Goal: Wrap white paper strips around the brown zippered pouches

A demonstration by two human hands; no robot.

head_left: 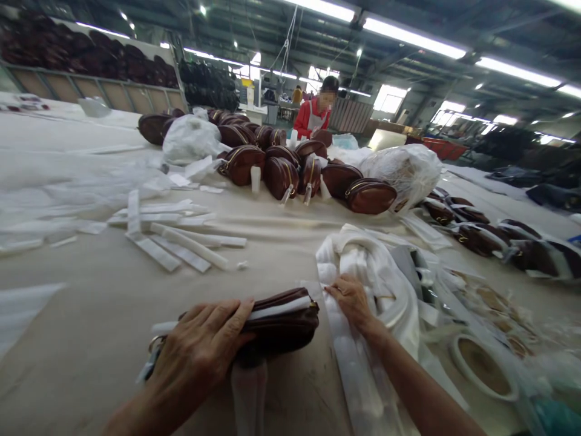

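Observation:
A dark brown leather pouch (285,330) rests on the cream table near the front, a white strip lying along its top. My left hand (204,339) is wrapped over the pouch's left part, thumb side towards the middle. A metal ring shows at the pouch's left end, and a white piece hangs below it. To the right, my right hand (351,300) pinches the edge of a white plastic band (338,330) with fingers closed. This band runs down from a looped bundle of white material (363,260).
White strips (181,242) lie on the table (91,339) at left. Brown pouches (372,195) fill the back; more lie at right. A tape roll (483,366) and loose plastic sit at right. Across the table stands a person in red (303,118).

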